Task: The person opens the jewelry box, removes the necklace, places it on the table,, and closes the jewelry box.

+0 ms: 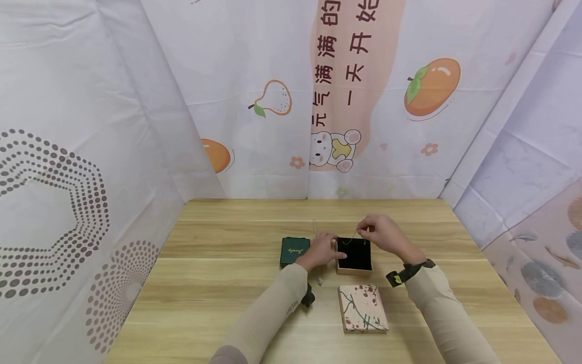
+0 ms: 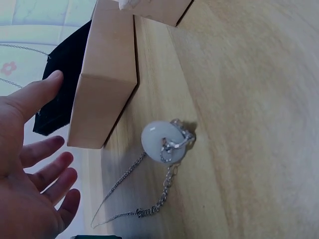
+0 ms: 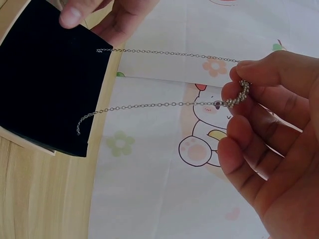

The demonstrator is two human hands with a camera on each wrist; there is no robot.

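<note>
My right hand [image 1: 381, 233] pinches a thin silver necklace [image 3: 164, 103] between thumb and fingertips, at a thicker bunched part of its chain. Both strands run from there to the black pad [image 3: 45, 74] of an open peach-sided box [image 1: 354, 271], meeting it near one edge. Part of the pad stands above the box rim. At the box's left side is my left hand [image 1: 322, 250], thumb over the pad, the other fingers loosely bent beside the corner. A second necklace with a round white pendant [image 2: 162, 142] lies on the table near the left wrist.
A small dark green box [image 1: 294, 249] with gold lettering stands left of my left hand. Toward me lies a flower-patterned lid [image 1: 362, 308]. The wooden table [image 1: 218, 283] meets printed white curtains [image 1: 254, 151] at the back and sides.
</note>
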